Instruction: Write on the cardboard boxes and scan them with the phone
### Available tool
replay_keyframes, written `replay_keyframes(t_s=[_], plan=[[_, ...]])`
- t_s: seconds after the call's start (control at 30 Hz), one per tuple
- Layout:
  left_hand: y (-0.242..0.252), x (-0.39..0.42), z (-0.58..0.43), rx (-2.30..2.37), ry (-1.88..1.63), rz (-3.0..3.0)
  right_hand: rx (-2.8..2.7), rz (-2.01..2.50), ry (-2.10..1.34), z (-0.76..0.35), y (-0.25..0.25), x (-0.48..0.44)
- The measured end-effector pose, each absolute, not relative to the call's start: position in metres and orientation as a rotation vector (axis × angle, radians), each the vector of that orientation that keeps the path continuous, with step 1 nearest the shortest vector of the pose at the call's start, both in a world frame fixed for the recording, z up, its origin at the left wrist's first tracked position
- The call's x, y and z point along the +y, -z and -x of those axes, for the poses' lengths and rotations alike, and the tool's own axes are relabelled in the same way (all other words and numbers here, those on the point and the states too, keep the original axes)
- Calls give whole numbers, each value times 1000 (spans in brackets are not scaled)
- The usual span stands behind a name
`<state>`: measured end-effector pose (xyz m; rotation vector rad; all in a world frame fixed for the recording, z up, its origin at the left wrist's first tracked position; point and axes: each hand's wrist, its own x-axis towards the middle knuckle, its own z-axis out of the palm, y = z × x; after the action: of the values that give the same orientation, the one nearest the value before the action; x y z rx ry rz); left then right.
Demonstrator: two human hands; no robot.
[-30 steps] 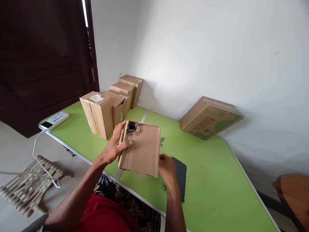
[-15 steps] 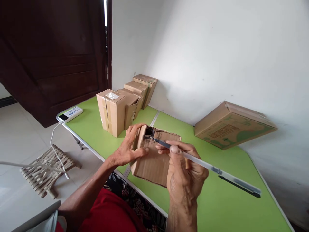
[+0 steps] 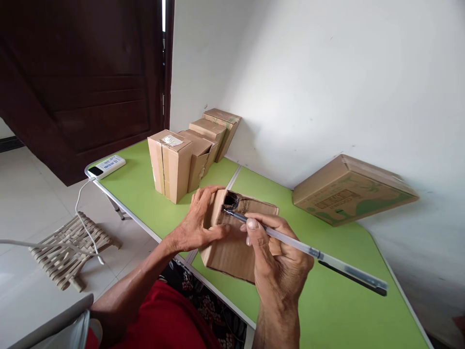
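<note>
A small brown cardboard box [image 3: 232, 252] lies on the green table in front of me. My left hand [image 3: 199, 218] grips its left side, thumb on the top face and fingers over the far edge. Between the thumb and fingers of my right hand [image 3: 278, 252] is a gel pen [image 3: 290, 240] with a clear barrel and a dark grip. Its tip touches the cardboard just below a black-inked patch [image 3: 231, 199] near the box's far left corner. Dark scribbled lines surround that patch. My right hand covers the box's near right part.
Several cardboard boxes [image 3: 169, 165] stand in a row at the back left of the green table [image 3: 337, 271]. A larger printed carton [image 3: 348, 194] leans by the wall at right. A white device [image 3: 107, 167] with a cable sits at the left end, above a woven stool [image 3: 74, 247].
The pen tip has shifted slightly down and left, from the edge of the black patch to just below it. My left hand keeps its hold on the box.
</note>
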<state>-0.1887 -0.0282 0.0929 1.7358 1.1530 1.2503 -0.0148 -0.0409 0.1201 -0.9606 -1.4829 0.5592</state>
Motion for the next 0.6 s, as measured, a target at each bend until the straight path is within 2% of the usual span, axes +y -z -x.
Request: replay_keyframes(t_s=[0.27,0.6], plan=[[-92,-29,189,1147,-1254,-1748,-1225,1105,-541,6,-107,-41],[-90,-27,192,1143,-1230,-1733,-908,941,-503,8,-124,-23]])
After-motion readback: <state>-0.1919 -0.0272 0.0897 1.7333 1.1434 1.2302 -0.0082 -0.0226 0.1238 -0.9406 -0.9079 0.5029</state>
